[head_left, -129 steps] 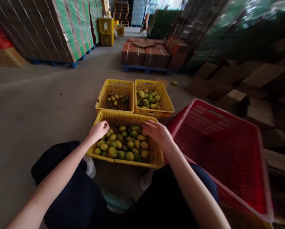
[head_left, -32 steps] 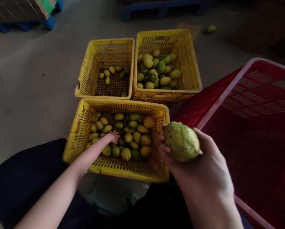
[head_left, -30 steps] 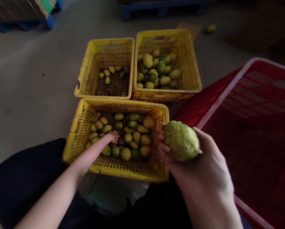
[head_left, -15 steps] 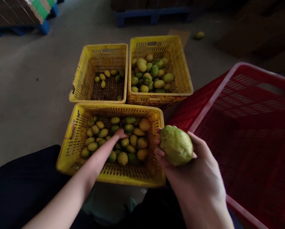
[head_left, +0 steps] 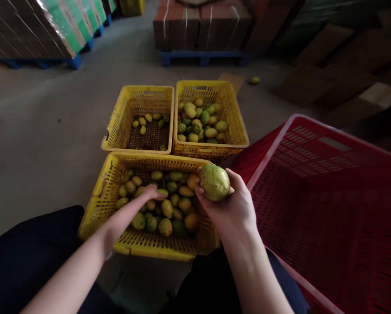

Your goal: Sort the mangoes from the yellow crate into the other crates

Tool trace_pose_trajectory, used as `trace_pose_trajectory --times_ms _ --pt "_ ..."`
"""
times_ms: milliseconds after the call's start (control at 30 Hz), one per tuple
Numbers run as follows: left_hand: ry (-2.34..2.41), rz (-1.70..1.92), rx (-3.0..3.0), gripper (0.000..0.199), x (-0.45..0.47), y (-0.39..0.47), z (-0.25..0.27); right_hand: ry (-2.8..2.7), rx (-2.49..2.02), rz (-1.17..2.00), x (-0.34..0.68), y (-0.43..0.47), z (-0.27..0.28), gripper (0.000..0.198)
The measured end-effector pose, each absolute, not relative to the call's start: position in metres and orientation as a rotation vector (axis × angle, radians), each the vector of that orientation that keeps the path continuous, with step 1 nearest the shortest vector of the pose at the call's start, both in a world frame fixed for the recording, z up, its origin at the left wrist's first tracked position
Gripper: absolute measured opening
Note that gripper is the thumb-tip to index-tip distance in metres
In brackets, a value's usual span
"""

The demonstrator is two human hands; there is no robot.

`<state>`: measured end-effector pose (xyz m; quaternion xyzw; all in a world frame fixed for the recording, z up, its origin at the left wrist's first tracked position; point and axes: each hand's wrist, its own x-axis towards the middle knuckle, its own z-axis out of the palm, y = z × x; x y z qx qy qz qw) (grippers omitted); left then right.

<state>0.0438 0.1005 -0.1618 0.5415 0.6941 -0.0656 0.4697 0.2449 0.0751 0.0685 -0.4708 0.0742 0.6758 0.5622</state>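
My right hand (head_left: 232,205) is closed around a large, lumpy yellow-green lemon (head_left: 215,182), held up over the right end of the front yellow crate (head_left: 152,250). Inside that crate lie several green and yellow lemons (head_left: 165,227). My left hand (head_left: 149,192) reaches in among them, its thumb along a small green lemon (head_left: 162,193); the fingers are mostly hidden, but they appear closed on it.
Behind stand a yellow crate (head_left: 113,124) with a few lemons and a fuller yellow crate (head_left: 241,135). A big red crate (head_left: 280,135) stands at right. Farther back are a blue pallet (head_left: 203,57) with boxes, a loose lemon (head_left: 255,80) and cardboard pieces (head_left: 300,85).
The view has tilted up, showing more of the background. My right hand has moved farther from the camera with its lemon. My left hand has shifted left within the front crate, a green lemon now at its thumb.
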Motion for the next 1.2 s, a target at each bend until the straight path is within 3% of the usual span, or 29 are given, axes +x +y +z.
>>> trace_pose_trajectory --times_ms 100,233,433,600,733,933,1033,1200 --pt "1.600 -0.014 1.208 0.043 0.021 0.105 -0.141 0.132 -1.052 1.632 0.240 0.074 0.069 0.019" --pt "1.186 0.247 0.903 0.036 -0.012 0.094 -0.076 -0.022 -0.962 1.697 0.229 0.066 0.069 0.020" --pt "0.711 0.582 0.784 0.051 -0.020 0.073 0.028 -0.239 -0.931 1.909 0.218 0.041 0.056 0.027" --pt "0.556 0.785 0.716 0.061 -0.009 0.045 0.049 -0.451 -0.815 1.924 0.207 0.020 0.050 0.030" --pt "0.851 1.061 0.905 0.056 -0.004 0.034 0.045 -0.669 -0.844 1.646 0.199 0.020 0.053 0.026" --pt "0.998 1.231 1.398 0.061 -0.004 0.023 0.051 -1.389 -1.089 0.800 0.200 0.023 0.044 0.062" --pt "1.025 1.288 1.560 0.057 -0.002 0.019 0.052 -1.572 -1.142 0.404 0.197 0.021 0.043 0.057" --pt "0.955 1.363 1.518 0.059 0.002 0.024 0.048 -1.638 -1.070 0.147 0.188 0.018 0.048 0.049"
